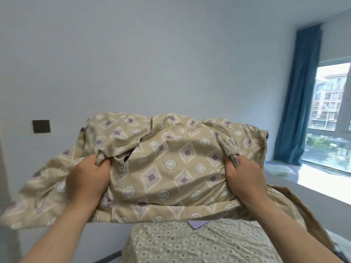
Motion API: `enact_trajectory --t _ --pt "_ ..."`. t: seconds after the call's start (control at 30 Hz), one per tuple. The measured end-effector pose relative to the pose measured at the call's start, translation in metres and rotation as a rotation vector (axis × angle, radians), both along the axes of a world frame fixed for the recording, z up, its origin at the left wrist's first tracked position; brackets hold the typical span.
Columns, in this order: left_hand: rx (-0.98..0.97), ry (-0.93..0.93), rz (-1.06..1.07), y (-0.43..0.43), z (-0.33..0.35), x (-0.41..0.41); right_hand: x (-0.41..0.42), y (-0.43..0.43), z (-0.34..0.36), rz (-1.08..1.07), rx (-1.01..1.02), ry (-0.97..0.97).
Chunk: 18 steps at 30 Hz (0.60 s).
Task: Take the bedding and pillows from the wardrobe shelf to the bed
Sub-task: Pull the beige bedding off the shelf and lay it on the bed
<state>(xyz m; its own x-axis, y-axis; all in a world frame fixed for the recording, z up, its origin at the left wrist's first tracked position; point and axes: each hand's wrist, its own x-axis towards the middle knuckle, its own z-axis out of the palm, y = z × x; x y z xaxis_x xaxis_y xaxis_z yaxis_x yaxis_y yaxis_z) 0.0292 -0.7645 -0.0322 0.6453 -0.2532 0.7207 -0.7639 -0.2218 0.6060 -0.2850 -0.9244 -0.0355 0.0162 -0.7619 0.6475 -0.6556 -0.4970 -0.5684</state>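
Wall (152,54), pale and plain, fills the space behind, with a dark square plate (41,126) fixed to it at the left. At the right a blue curtain (298,95) hangs beside a window (330,111), and a pale sill (319,184) runs below the glass. Low in the middle lies the bed (199,245), covered by a sheet with small dots. A small lilac piece (198,224) rests on the bed near its far edge, partly hidden under the hanging cloth.

The bedding (171,164), beige with purple diamonds and white rings, is held up in the air above the bed, between the person and the wall. It blocks the view of the bed's far end. Its loose ends droop at the left and trail down at the right past the forearm.

2 hands hold it. The left hand (87,179) has its fingers curled tight around a gathered bunch of cloth. The right hand (245,179) grips another bunch the same way, with a pinch of cloth sticking up out of the fist. The hands are well apart, with a puffed part of the bedding stretched between them.
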Motion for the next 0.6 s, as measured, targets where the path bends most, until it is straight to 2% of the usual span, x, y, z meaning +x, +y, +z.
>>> enact_trajectory --t 0.33,0.6 --pt "0.033 0.012 -0.409 -0.194 0.0 -0.001 -0.039 -0.059 -0.003 -0.395 0.056 0.012" --pt "0.143 0.012 -0.676 -0.312 -0.033 -0.079 -0.106 -0.065 -0.034 -0.697 0.153 0.011"
